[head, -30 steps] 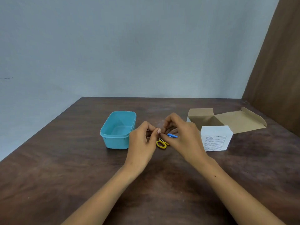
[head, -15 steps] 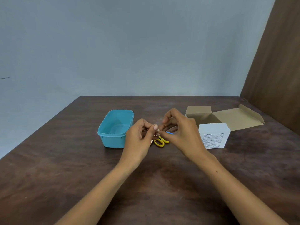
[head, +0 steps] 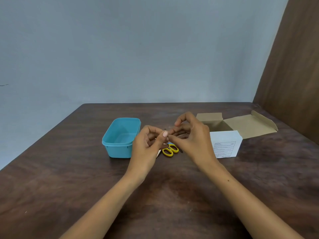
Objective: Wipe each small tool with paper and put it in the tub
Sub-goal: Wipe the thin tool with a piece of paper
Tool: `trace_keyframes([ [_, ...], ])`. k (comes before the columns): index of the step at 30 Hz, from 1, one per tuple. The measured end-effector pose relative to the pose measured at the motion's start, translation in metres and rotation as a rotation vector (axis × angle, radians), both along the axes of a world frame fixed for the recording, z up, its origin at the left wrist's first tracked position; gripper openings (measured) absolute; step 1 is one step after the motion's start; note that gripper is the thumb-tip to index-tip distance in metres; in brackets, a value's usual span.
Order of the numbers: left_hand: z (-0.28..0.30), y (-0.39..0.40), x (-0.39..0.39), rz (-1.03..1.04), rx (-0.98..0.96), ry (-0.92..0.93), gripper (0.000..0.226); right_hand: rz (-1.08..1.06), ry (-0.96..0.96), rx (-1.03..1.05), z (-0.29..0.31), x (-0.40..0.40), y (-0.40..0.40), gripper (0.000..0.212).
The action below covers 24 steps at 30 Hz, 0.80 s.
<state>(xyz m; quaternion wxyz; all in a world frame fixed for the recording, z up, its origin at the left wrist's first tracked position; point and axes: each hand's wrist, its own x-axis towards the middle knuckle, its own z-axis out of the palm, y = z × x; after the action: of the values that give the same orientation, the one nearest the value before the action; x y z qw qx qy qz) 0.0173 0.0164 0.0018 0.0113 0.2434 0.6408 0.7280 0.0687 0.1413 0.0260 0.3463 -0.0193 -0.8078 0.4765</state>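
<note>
Turquoise tub [head: 120, 137] sits left of centre, nearest the left hand [head: 148, 144]. Both it and the right hand [head: 189, 137] pinch something tiny I cannot identify; scissors [head: 170, 149] lie below.

A smooth turquoise plastic tub [head: 120, 138], dark wood-grain table [head: 69, 178] and matt brown cardboard box [head: 241, 125] are seen.

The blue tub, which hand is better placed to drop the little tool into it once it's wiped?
Probably the left hand: it sits right beside the blue tub, whose open top faces up. The right hand is farther off, toward the white box.
</note>
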Motion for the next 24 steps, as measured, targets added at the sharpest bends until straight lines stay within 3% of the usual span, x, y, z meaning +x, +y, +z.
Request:
trace_keyframes([
  [3,0.002,0.001,0.001,-0.06,0.066,-0.096,0.024,0.054,0.017,-0.187,0.004,0.002,0.004,0.039],
  [11,-0.004,0.0,0.001,-0.107,-0.055,-0.064,0.019,0.087,0.007,-0.547,0.005,0.001,0.011,0.043],
  [17,0.0,-0.005,-0.002,-0.031,-0.031,0.002,0.011,0.156,-0.154,-0.564,0.005,0.004,0.009,0.05],
  [24,0.0,-0.007,0.006,-0.064,-0.165,0.113,0.016,0.108,-0.046,-0.765,0.009,0.003,0.016,0.047],
])
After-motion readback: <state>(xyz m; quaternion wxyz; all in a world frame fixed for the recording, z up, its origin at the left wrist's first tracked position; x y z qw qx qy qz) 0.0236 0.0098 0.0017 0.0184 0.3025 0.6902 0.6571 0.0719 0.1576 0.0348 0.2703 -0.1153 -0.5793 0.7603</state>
